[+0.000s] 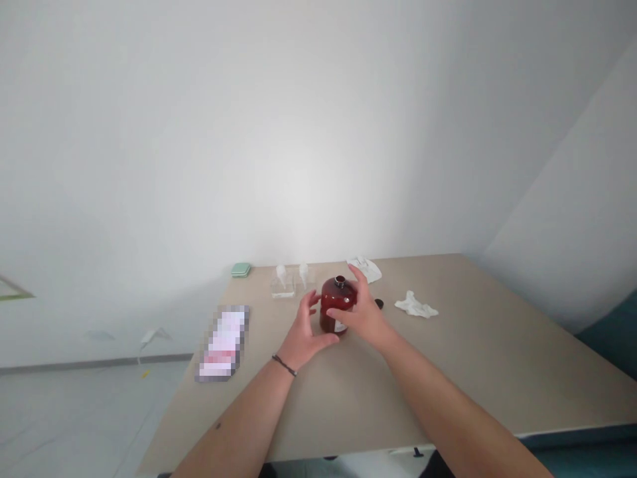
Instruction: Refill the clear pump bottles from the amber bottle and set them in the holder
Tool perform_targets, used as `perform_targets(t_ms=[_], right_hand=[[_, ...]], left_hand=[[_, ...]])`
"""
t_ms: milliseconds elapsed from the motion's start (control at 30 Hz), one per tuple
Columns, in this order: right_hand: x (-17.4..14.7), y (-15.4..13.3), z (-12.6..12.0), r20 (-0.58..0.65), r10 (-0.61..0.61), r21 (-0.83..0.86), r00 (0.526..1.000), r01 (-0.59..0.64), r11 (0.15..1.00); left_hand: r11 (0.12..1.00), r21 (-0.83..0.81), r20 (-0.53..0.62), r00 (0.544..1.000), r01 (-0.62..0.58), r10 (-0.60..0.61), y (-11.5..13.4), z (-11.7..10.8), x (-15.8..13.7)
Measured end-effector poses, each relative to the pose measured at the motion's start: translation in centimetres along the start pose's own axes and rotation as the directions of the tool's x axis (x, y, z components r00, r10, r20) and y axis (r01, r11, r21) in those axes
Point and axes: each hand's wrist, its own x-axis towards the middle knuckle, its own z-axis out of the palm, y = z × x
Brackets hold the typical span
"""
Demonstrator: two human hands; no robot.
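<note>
A dark reddish-brown bottle point(331, 290) stands upright on the table, its narrow neck uncapped and a white label partly showing low on the front. My right hand point(362, 311) is around its right side, thumb across the front and index finger raised behind the shoulder. On the left, my left hand point(307, 332) is open with curved, parted fingers beside the bottle. Its thumb reaches toward the bottle's base; whether it touches I cannot tell. A small black cap point(379, 304) lies just right of my right hand, partly hidden.
Two white-topped droppers or nozzles point(281, 273) rest with clear containers point(283, 292) behind the bottle. Crumpled white tissues point(416, 306) lie to the right and at the back. A pixelated phone-like object point(223, 342) is at left, with a green case point(241, 269) near the wall.
</note>
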Motion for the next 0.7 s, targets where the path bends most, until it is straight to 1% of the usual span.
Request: perform_targets(t_ms=[67, 100, 167, 200, 233, 267, 300, 333, 367, 400, 433, 500, 567, 633, 700], right_hand=[[-0.8, -0.6, 0.8, 0.084, -0.035, 0.042, 0.996, 0.031, 0.999], [-1.0, -0.7, 0.9, 0.134, -0.077, 0.048, 0.988, 0.071, 0.996], [-0.7, -0.6, 0.1, 0.202, -0.200, 0.026, 0.959, 0.199, 0.980], [-0.3, -0.4, -0.9, 0.210, -0.260, -0.008, 0.943, 0.268, 0.963], [0.2, 0.0, -2.3, 0.170, -0.309, -0.074, 0.936, 0.324, 0.943], [0.7, 0.4, -3.9, 0.084, -0.316, -0.180, 0.945, 0.326, 0.928], [1.1, 0.9, -5.8, -0.033, -0.300, -0.310, 0.953, 0.276, 0.910], [1.3, 1.5, -7.8, -0.172, -0.271, -0.455, 0.947, 0.168, 0.874], [1.5, 2.3, -9.6, -0.272, -0.211, -0.592, 0.939, 0.010, 0.806], [1.4, 3.1, -11.2, -0.372, -0.143, -0.674, 0.917, -0.161, 0.721], [1.3, 3.9, -12.5, -0.423, -0.097, -0.677, 0.901, -0.243, 0.695], [0.8, 5.7, -14.1, -0.465, -0.020, -0.661, 0.885, -0.331, 0.674], [0.4, 7.2, -14.5, -0.473, 0.037, -0.628, 0.880, -0.366, 0.686], [0.4, 7.9, -14.3, -0.465, 0.070, -0.595, 0.883, -0.370, 0.713], [0.7, 7.8, -14.1, -0.452, 0.068, -0.561, 0.889, -0.343, 0.754]], left_hand=[[0.995, -0.100, 0.048, 0.999, 0.029, -0.024, 0.3, 0.4, 0.1], [0.989, -0.145, 0.060, 0.998, 0.037, -0.029, 0.4, 0.5, 0.1], [0.979, -0.200, 0.064, 0.997, 0.043, -0.031, 0.6, 0.4, 0.0], [0.974, -0.223, 0.050, 0.998, 0.037, -0.026, 0.6, 0.3, -0.1], [0.973, -0.223, 0.052, 0.998, 0.050, -0.039, 0.5, 0.1, -0.3], [0.974, -0.220, 0.034, 0.998, 0.060, -0.054, 0.4, -0.1, -0.4], [0.972, -0.224, 0.016, 0.997, 0.075, -0.074, 0.3, -0.3, -0.5], [0.968, -0.229, 0.010, 0.995, 0.100, -0.100, 0.1, -0.5, -0.6], [0.967, -0.227, 0.002, 0.993, 0.111, -0.114, 0.0, -0.7, -0.6], [0.968, -0.223, -0.002, 0.992, 0.119, -0.122, -0.1, -0.8, -0.6], [0.969, -0.215, -0.006, 0.992, 0.121, -0.125, -0.2, -0.9, -0.6], [0.974, -0.194, -0.011, 0.992, 0.118, -0.123, -0.2, -1.0, -0.4], [0.976, -0.178, -0.009, 0.992, 0.126, -0.129, -0.1, -1.1, -0.3], [0.976, -0.167, 0.006, 0.990, 0.137, -0.138, 0.1, -1.0, -0.2], [0.977, -0.163, 0.028, 0.990, 0.138, -0.135, 0.3, -1.0, -0.1]])
